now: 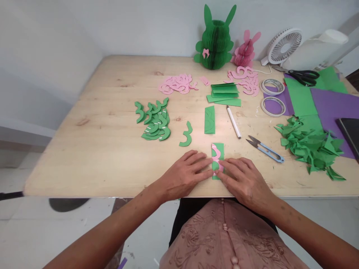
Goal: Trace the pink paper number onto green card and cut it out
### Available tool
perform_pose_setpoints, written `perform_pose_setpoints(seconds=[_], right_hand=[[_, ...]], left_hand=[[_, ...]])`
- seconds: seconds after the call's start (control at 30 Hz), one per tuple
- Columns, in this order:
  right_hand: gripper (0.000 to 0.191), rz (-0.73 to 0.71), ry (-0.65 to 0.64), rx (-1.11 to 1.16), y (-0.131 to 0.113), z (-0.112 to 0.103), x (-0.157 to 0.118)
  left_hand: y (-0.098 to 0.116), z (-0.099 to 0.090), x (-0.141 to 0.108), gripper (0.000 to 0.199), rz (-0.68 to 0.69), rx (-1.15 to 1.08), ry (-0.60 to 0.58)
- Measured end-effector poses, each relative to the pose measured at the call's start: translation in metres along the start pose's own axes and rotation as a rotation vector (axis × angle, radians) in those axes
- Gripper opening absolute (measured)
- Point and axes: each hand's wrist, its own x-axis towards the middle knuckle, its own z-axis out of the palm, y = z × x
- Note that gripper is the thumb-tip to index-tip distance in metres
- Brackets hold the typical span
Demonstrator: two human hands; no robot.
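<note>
Fingers, L hand [183, 173]: slightly fanned, palm down; thumb + a fingertip pressing at L side of pink cutout [216, 150].
Fingers, R hand [248, 183]: bent, close tog.; thumb + index tip pressing at R side of same pc.
Pink cutout: wavy, flat on green strip [221, 148], btwn the hands, nr table [98, 157] front edge.
Green cutouts [157, 125]: overlapping pile, far L of the hands, some w/ white marks.
Pink cutouts [178, 83]: loose heap, behind green pile + a bit R.
Single green cutout [188, 136]: wavy, by itself, just beyond L hand.
Outlined strip [209, 119]: green, wavy line drawn on it, beyond the held strip.
Green paper rabbit [215, 45]: upright at back, pink bow-shaped pc on front.
Folded green strips [224, 90]: stacked, in front of rabbit.
White pen [234, 122]: diag., R of outlined strip.
Pink paper rabbit [244, 54]: smaller, R of green one.
Snips [266, 149]: blue handle, open, beyond R hand.
Tape rolls [273, 96]: two, flat, nr purple sheet.
Green scraps [308, 144]: heaped, far R.
</note>
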Motion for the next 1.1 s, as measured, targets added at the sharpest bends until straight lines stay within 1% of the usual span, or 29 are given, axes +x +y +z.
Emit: perform_pose_setpoints(seconds=[0.2,0.4,0.53,0.63,0.87,1.1], right_hand=[[0.024,0.007,0.002,-0.005,0.0,0.0,0.0],[0.024,0.003,0.008,0.016,0.001,0.0,0.0],[0.027,0.043,0.023,0.054,0.001,-0.006,0.005],[0.03,0.084,0.051,0.041,0.002,-0.008,0.011],[0.028,0.066,0.05,-0.026,0.011,0.0,0.026],[0.027,0.065,0.027,-0.046,0.012,0.003,0.027]], left_hand=[[-0.003,0.0,-0.002,0.033,0.046,0.019,0.006],[-0.006,0.002,-0.003,0.03,0.082,0.029,0.028],[-0.006,0.001,-0.001,0.029,0.091,0.036,0.03],[-0.005,0.0,0.0,0.027,0.084,0.044,0.023],[-0.004,0.0,0.0,0.026,0.084,0.064,0.007],[-0.005,-0.005,0.007,0.019,0.112,0.062,-0.007]])
